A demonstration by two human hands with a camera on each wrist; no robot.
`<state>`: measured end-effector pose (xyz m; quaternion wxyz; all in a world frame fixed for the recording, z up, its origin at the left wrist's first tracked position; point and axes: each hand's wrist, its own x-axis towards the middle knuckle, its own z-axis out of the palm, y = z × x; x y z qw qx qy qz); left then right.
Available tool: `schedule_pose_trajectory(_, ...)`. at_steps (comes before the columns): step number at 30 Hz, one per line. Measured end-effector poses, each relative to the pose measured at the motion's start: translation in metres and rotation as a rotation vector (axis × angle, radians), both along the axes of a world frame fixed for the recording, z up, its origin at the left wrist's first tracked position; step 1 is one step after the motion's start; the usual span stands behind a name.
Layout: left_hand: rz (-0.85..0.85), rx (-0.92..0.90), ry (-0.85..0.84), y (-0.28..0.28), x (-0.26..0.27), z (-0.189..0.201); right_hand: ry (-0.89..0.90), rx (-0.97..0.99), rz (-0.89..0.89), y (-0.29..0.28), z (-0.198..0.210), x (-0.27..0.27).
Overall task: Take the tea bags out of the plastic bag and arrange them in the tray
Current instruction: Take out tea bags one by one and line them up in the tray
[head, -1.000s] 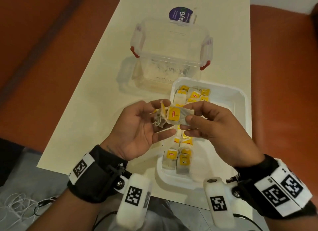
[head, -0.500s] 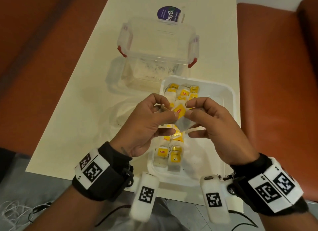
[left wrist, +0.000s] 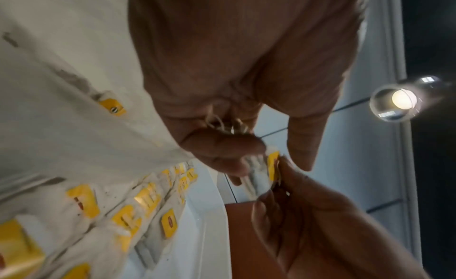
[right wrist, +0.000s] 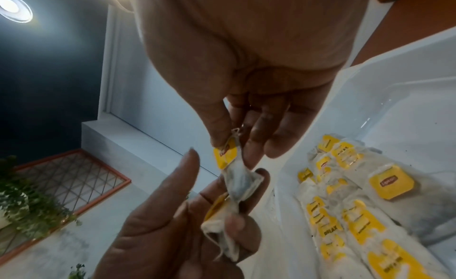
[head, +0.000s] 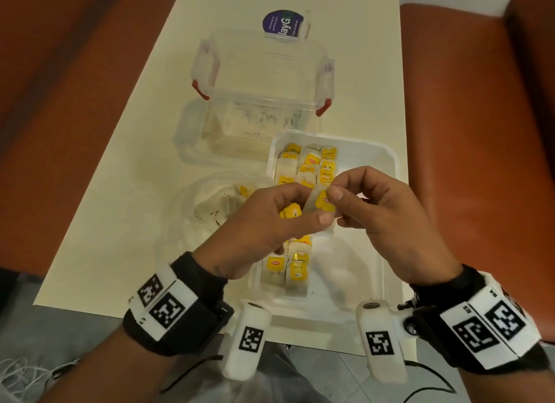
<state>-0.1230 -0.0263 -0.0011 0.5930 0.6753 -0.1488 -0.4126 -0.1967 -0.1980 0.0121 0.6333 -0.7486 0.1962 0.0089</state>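
Tea bag (head: pixel 320 202) half-hidden btwn fingers

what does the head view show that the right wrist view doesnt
Only the head view shows the clear lidded container, the crumpled plastic bag on the table and both wristbands. Only the right wrist view shows ceiling lights, a plant, and that the left hand also grips a second tea bag. Both show the right hand and left hand pinching one tea bag above the white tray with its rows of tea bags.
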Motion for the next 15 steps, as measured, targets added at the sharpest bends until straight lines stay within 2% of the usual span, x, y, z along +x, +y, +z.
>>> schedule_pose_trajectory(5, 0.083, 0.012, -0.141, -0.008, -0.008, -0.008, 0.019, -0.232, 0.113, -0.012, 0.004, -0.001)
schedule_pose_trajectory(9, 0.050, 0.011, -0.117, -0.008, -0.010, -0.009, 0.020, -0.427, 0.163, -0.020, 0.013, 0.000)
schedule_pose_trajectory(15, 0.055, 0.050, -0.159, -0.004, -0.008, -0.008, -0.007, -0.260, 0.221, -0.023, 0.020, 0.005)
